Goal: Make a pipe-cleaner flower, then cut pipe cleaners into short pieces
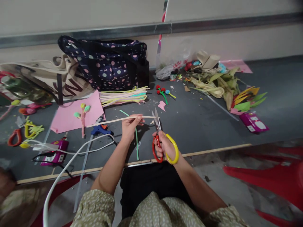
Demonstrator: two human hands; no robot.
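Observation:
My left hand (pixel 130 126) pinches a long pale pink pipe cleaner (pixel 111 121), which runs from the left across to the scissors. In my right hand (pixel 167 146) are scissors (pixel 157 123) with one red and one yellow handle. Their blades stand apart, pointing away from me, with the right end of the pipe cleaner between them. A green pipe cleaner (pixel 136 143) lies on the table, passing under my left hand. To the left of that hand rests a blue glue gun (pixel 100 129) with a white cord.
Behind are a bundle of pipe cleaners (pixel 123 96), a dotted bag (pixel 111 67) and a beige bag (pixel 71 78). Dried husks (pixel 220 86) and a purple pack (pixel 254 122) lie right. Other scissors (pixel 16 137) lie left, near a person's sleeve (pixel 19 205). A red stool (pixel 272 176) stands right.

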